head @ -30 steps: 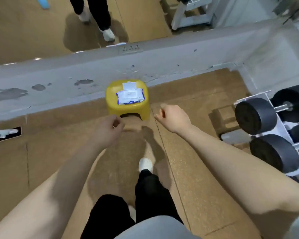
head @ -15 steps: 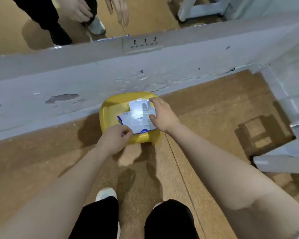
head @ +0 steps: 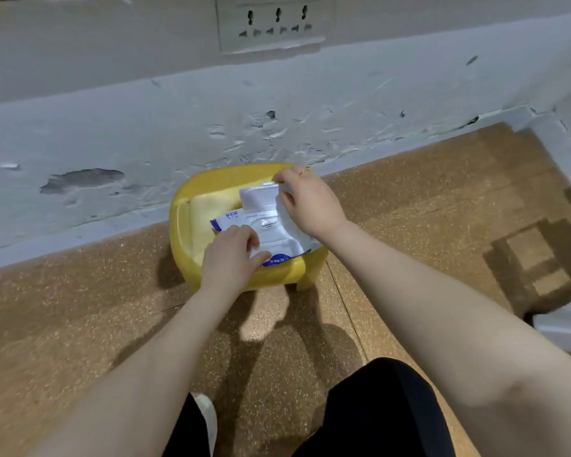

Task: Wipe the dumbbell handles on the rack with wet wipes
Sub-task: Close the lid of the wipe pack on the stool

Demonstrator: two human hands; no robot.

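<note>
One yellow stool [head: 192, 225] stands on the cork floor [head: 80, 308] against the peeling grey wall [head: 112, 127]. On it lies one pack of wet wipes [head: 234, 222], white with blue edges; its blue print is too small for me to read. My left hand [head: 229, 255] presses flat on the pack's near end. The flip lid [head: 259, 197] stands open. My right hand [head: 310, 201] pinches a white wipe [head: 285, 214] at the opening. One triple socket [head: 272, 24] sits on the wall above.
</note>
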